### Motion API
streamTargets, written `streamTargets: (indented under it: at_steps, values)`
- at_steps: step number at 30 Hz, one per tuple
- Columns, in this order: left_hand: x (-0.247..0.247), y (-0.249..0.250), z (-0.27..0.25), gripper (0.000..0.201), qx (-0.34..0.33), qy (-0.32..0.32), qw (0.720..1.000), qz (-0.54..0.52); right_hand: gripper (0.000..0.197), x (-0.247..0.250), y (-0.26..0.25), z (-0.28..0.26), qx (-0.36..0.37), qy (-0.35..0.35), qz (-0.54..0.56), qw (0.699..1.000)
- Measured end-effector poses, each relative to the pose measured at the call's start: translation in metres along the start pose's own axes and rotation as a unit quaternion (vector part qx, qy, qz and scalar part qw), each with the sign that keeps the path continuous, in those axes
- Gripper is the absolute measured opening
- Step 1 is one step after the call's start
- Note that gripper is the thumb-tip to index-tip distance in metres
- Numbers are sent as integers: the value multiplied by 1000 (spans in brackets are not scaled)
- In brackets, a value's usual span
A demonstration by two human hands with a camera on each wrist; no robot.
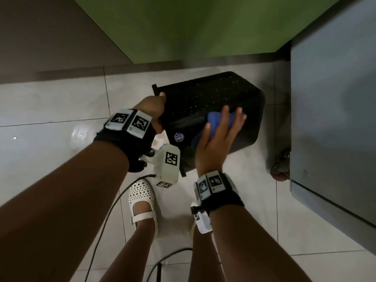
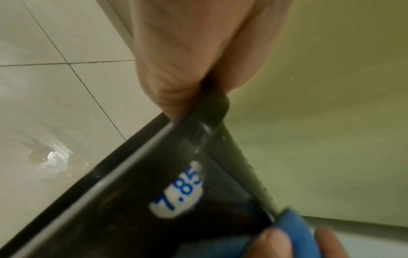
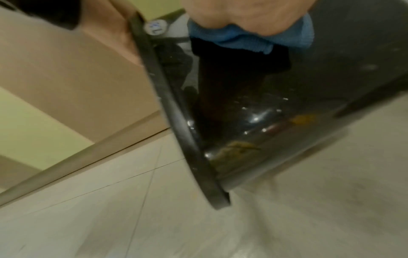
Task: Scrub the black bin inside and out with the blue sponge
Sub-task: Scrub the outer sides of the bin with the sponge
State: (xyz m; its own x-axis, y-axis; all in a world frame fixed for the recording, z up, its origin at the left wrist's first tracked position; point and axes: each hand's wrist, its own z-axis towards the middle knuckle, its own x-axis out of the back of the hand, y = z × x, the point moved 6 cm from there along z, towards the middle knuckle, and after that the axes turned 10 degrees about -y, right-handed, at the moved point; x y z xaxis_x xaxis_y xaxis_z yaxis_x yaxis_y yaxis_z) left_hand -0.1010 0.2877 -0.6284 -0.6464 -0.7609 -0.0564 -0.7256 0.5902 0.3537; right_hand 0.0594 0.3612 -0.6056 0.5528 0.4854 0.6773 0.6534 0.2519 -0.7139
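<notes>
The black bin [image 1: 203,98] is held tipped on its side above the floor, its rim toward me and a round "7.85" sticker [image 1: 177,136] near the rim. My left hand [image 1: 154,106] grips the rim at its upper left corner; the left wrist view shows this hand [image 2: 187,61] pinching the bin's [image 2: 132,218] edge. My right hand [image 1: 215,143] holds the blue sponge [image 1: 215,119] against the outer side wall, thumb along one edge and fingers spread over it. In the right wrist view the sponge [image 3: 243,36] sits under my palm on the wet, shiny bin [image 3: 243,122].
A grey cabinet [image 1: 333,119] on a castor wheel [image 1: 280,169] stands close on the right. A green wall [image 1: 183,27] runs behind the bin. The pale tiled floor [image 1: 50,123] is wet, with a small puddle [image 2: 48,157]. Black cables [image 1: 114,210] lie by my white shoe [image 1: 142,200].
</notes>
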Motion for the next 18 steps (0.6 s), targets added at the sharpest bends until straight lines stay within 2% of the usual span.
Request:
streamTargets:
  at_steps: [2,7,9,13,16,18]
  values:
    - [0,1,-2,45,-22,2,1000,-18,46,-9,-19,0,42,-30,-23,998]
    - [-3,8,-13,62,-88,4,992,87,44,-32,-50,-1,145,-105,-111,977]
    - [0,7,-14,67,-105,19,986,128,47,-41,-58,-2,155,-128,-137,970]
    - [-2,7,-25,59,-136,43,976,164,55,-54,-56,-2,152,-134,-161,966]
    - [-3,-3,-27,55,-120,62,974,179,56,-60,-46,-1,142,-130,-190,963]
    - [-3,-13,-26,56,-117,62,977,168,50,-58,-34,3,116,-122,-203,965]
